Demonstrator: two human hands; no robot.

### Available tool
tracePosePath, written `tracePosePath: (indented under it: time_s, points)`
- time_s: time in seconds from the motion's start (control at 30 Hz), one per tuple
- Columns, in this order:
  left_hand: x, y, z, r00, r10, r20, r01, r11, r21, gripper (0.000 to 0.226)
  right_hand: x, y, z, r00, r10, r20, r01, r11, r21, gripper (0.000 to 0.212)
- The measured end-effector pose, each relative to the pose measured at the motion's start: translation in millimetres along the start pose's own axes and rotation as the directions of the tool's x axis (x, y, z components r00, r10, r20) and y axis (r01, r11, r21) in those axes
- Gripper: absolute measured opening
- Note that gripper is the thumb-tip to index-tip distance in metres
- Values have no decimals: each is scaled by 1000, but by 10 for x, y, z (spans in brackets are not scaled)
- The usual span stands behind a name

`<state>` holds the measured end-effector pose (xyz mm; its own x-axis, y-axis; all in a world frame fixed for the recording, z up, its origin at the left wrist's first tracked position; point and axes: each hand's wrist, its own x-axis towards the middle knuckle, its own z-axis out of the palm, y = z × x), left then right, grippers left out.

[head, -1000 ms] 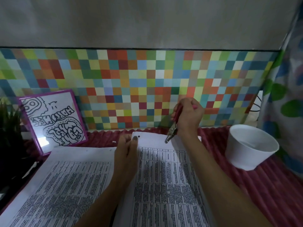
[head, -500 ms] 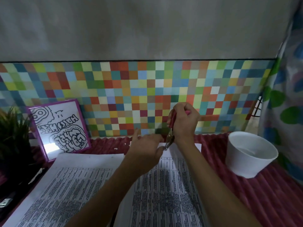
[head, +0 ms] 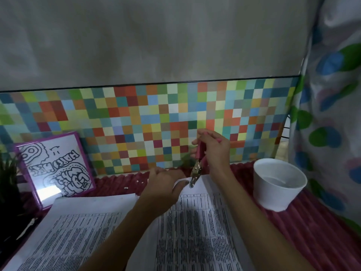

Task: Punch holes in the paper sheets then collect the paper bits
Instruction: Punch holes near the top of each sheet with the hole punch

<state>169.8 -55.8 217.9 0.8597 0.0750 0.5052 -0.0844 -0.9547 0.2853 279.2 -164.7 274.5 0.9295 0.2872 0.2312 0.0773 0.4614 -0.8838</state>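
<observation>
Two printed paper sheets lie on the red ribbed cloth: the right sheet [head: 195,227] under my arms and the left sheet [head: 74,225] beside it. My right hand [head: 214,151] grips a pink-handled hole punch [head: 197,165], held nearly upright, its metal jaws at the far edge of the right sheet. My left hand [head: 166,182] pinches that same top edge and lifts it toward the jaws. A few tiny white paper bits [head: 127,187] lie on the cloth beyond the sheets.
A white cup [head: 279,184] stands at the right on the red cloth [head: 322,222]. A purple-framed drawing [head: 54,167] leans on the mosaic wall at the left, with a dark plant [head: 9,192] beside it. A patterned curtain [head: 332,114] hangs at the right.
My left hand rose from lying flat on the right sheet and took hold of its far edge. The punch swung from slanted to nearly upright, with its jaws down at that edge.
</observation>
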Motion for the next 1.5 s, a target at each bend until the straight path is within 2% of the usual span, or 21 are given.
tracePosePath:
  time_s: [0.07, 0.13, 0.27, 0.33, 0.43, 0.53, 0.67, 0.8, 1.0, 1.13, 1.23, 1.33, 1.5]
  points:
    - [4, 36, 23, 998, 55, -27, -55, 998, 24, 24, -4, 19, -76, 1000, -20, -7, 20, 1000, -15, 16]
    - [-4, 25, 75, 995, 94, -28, -91, 992, 85, 18, -20, 42, -113, 999, -33, 8, 33, 998, -50, 17]
    - [-14, -23, 127, 996, 82, -44, -76, 989, 128, 14, -31, 82, -83, 998, 50, 49, -48, 998, -38, 19]
    - [-15, -39, 94, 997, 75, -36, -69, 986, 152, 14, -33, 83, -69, 999, 24, 37, -21, 997, -78, 19]
    - [-44, -144, 23, 999, 6, 37, -10, 995, 99, 16, -14, 49, -103, 998, -54, 15, 56, 990, -127, 18]
    - [-86, -248, -25, 994, -39, 104, 37, 999, 22, 18, 41, 10, -167, 999, -48, -16, 46, 994, -97, 15]
    - [-104, -300, -20, 994, -50, 94, 59, 994, -90, 29, 45, 14, -202, 996, -76, -44, 70, 991, -110, 15]
    - [-134, -344, 15, 994, -57, 89, 70, 987, -147, 19, 42, 20, -212, 990, -131, -59, 123, 985, -118, 16]
    - [-173, -341, -2, 992, -62, 107, 80, 983, -167, 28, 65, 50, -233, 978, -192, -82, 179, 973, -146, 17]
    - [-167, -360, 1, 988, -87, 126, 107, 981, -160, 19, 53, 63, -232, 970, -228, -88, 217, 968, -126, 20]
    - [-105, -290, -2, 988, -113, 105, 121, 990, -72, 24, 58, 69, -237, 965, -242, -96, 231, 966, -113, 20]
    - [22, -23, 36, 996, -71, 62, 70, 997, 18, 23, 59, 76, -236, 963, -249, -108, 238, 966, -99, 20]
    - [212, 266, 202, 998, -7, 67, 12, 998, -68, 24, 59, 76, -249, 954, -276, -115, 263, 958, -115, 20]
